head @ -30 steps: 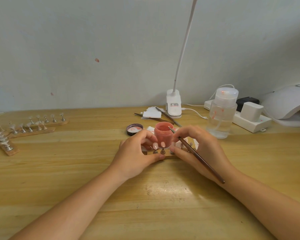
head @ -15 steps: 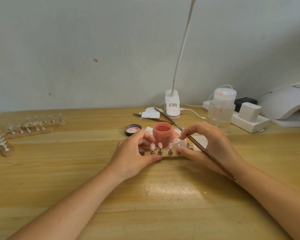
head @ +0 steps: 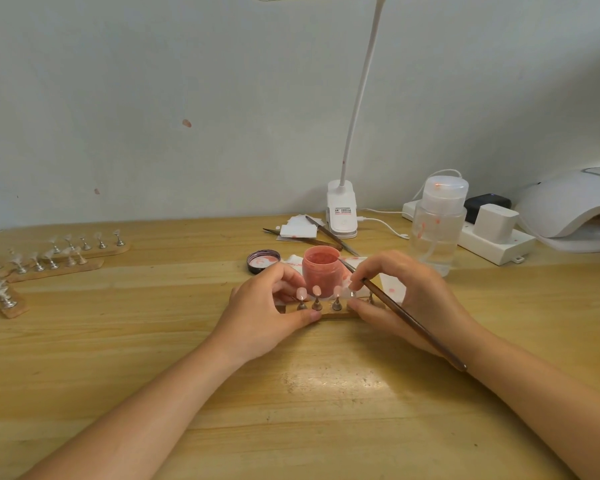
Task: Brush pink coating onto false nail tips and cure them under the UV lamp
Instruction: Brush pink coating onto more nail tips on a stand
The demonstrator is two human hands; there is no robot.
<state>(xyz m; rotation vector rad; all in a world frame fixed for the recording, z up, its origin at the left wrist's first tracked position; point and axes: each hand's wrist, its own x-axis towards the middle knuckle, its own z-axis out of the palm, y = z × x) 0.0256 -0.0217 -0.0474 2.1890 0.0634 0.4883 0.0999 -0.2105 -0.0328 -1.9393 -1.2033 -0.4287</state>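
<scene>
Both hands are busy. Her left hand point(head: 267, 308) has a grip on the end of the little wooden nail stand point(head: 329, 311), thumb in front and fingers behind. Her right hand point(head: 400, 299) pinches the thin brush point(head: 406, 315), and its tip points up toward the open pink jar point(head: 322, 270) just behind the stand.

On the stand, two nail tips point(head: 309, 292) on the left look pink. The ones nearer the right hand look pale or clear, so they likely need paint.

More stands point(head: 58, 256) with clear tips wait on the tabletop point(head: 291, 393), far off to the left. The white UV lamp point(head: 568, 206) sits far right, and the stand in hand is not under it. So most of the job looks left to do.
</scene>
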